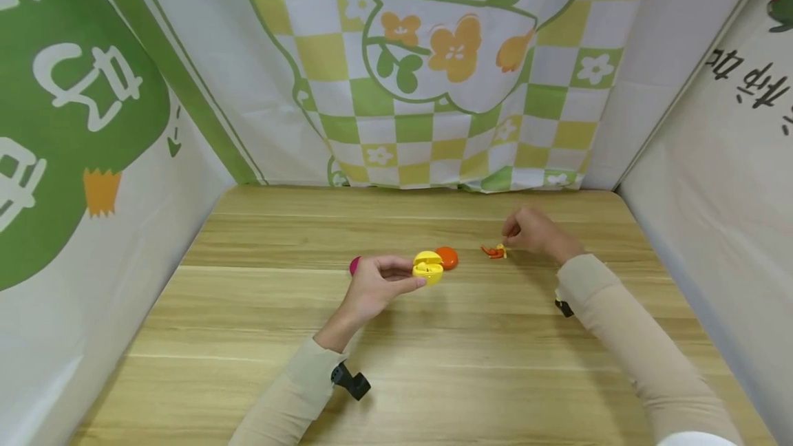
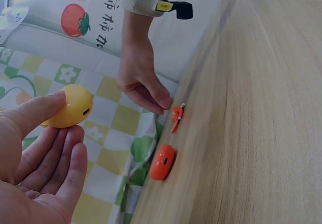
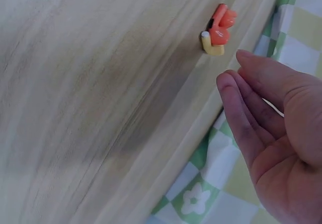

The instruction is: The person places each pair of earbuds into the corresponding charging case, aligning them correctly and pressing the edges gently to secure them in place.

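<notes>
My left hand (image 1: 370, 289) holds a yellow earbud case (image 1: 429, 276) above the table, thumb on one side and fingers on the other. Its lid is raised in the head view, and a yellow earbud (image 1: 423, 266) shows inside. Over the table to the right, my right hand (image 1: 537, 231) has its thumb and fingertips slightly apart with nothing between them. Just beyond those fingertips lie two orange earbuds (image 3: 220, 35) and a yellow earbud (image 3: 208, 45), bunched together on the wood.
An orange case (image 1: 449, 258) sits on the table (image 1: 471, 363) behind the yellow one. A magenta round object (image 1: 355, 266) is partly hidden by my left hand. A checked curtain (image 1: 421, 129) hangs along the table's back edge, with printed cloth walls at both sides.
</notes>
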A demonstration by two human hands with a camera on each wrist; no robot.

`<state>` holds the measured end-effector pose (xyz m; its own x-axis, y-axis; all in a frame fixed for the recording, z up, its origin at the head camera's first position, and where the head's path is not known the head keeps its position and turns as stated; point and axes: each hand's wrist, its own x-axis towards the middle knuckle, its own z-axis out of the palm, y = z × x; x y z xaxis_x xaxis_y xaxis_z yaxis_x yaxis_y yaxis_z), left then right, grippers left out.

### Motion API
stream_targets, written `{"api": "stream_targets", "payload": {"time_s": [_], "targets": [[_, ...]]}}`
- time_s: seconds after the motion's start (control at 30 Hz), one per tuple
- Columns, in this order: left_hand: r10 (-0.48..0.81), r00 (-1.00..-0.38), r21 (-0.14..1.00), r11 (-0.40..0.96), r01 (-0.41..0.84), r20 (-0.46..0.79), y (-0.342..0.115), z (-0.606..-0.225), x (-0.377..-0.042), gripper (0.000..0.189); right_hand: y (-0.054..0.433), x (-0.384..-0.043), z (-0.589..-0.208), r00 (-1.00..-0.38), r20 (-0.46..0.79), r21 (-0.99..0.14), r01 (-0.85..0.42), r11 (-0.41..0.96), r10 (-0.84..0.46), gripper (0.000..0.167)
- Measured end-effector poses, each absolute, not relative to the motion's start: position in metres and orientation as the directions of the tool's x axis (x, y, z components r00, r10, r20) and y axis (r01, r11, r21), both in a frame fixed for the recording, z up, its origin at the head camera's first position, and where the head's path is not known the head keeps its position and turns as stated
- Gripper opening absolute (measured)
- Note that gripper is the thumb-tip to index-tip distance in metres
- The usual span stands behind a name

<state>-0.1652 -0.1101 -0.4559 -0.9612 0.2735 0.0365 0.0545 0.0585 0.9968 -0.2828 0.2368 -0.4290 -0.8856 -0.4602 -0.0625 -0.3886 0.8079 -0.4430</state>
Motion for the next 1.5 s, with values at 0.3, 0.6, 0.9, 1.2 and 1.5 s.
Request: {"api": "stream_targets", "payload": {"time_s": [0.3,0.6,0.9,1.2,1.5], "targets": [[0.273,-0.961,0.998,0.046,0.051,0.037,-0.111,-0.455,-0.165,0.031,0.234,-0.289,-0.437,-0.872,-0.073,-0.424,-0.412,0.807,-0.484,0.005],[0.278,-0.96,0.998,0.035,0.051,0.039,-0.111,-0.453,-0.165,0.03,0.231,-0.291,-0.442,-0.864,-0.102,-0.382,-0.424,0.821,-0.493,0.003],[0.279,-0.959,0.997,0.042,0.063,0.049,-0.111,-0.455,-0.166,0.03,0.228,-0.29,-0.445,-0.858,-0.107,-0.332,-0.446,0.831,-0.503,0.003],[0.279,-0.959,0.996,0.053,0.072,0.055,-0.111,-0.455,-0.165,0.031,0.229,-0.29,-0.443,-0.865,-0.106,-0.321,-0.437,0.84,-0.49,0.003],[0.277,-0.96,0.997,0.048,0.062,0.046,-0.112,-0.454,-0.165,0.032,0.243,-0.29,-0.428,-0.861,-0.03,-0.406,-0.453,0.794,-0.507,0.004]]}}
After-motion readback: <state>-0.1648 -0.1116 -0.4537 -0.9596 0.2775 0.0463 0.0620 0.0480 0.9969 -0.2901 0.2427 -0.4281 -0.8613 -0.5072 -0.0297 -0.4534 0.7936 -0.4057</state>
